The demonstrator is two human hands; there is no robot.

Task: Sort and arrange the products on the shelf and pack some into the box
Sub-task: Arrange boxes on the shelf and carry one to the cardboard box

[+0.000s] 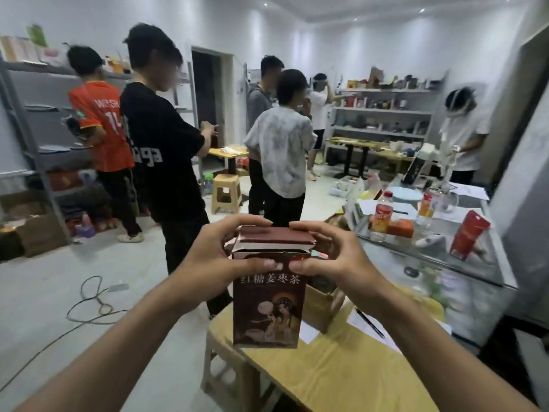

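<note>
head view. a: what's nearest, lower middle of the frame?
b: a dark red tea carton, upright, held in the air above the left end of a yellow table. its lid flap sits ajar.
a: and the grip?
b: the left hand and right hand both clasp the carton's top. thumbs press on the front face and fingers curl over the lid.
a: just behind it?
b: a cardboard box on the table, right of the carton. a pen lies on papers beside it.
a: farther right?
b: a glass counter with a drink bottle and a tilted red pack.
a: and the back of the room?
b: a yellow stool at centre, with several people standing around it. a grey shelf runs along the left edge and a white shelf sits at upper right. both hold goods too blurred to name.
</note>
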